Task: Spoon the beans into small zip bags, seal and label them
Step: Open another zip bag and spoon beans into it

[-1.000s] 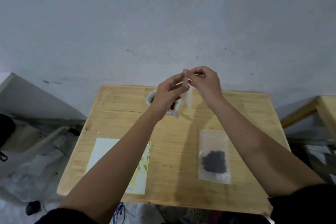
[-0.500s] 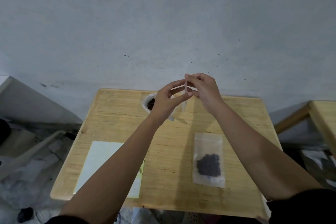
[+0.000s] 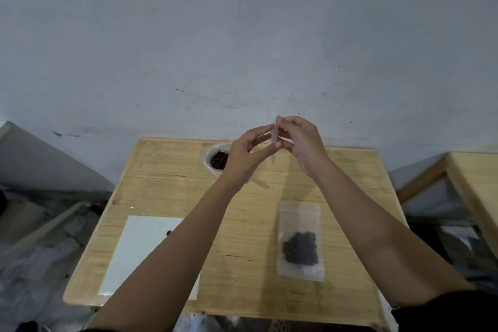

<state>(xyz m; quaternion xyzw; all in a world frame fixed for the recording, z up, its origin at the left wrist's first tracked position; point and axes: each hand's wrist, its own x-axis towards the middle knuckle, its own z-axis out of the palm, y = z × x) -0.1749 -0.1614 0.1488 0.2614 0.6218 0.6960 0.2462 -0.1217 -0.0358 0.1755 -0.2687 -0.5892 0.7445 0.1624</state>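
Compared with half a second ago, little has changed: both hands stay lifted over the far edge of the desk (image 3: pixel 256 237), and the filled zip bag (image 3: pixel 300 240) and the white sheet (image 3: pixel 145 248) lie where they were. The container of beans (image 3: pixel 217 159) shows a little more beside the left wrist than before.

The left hand (image 3: pixel 246 155) reaches up from the left with the index finger and thumb stretched forward, pinching the small zip bag (image 3: pixel 273 143) between their tips. The right hand (image 3: pixel 303 140) has its fingers curled and pinches the top of the same bag from the other side. This bag hangs edge-on between the two hands, in the air, apart from the desk. The filled bag lies flat toward the right edge, the sheet at the near left corner.
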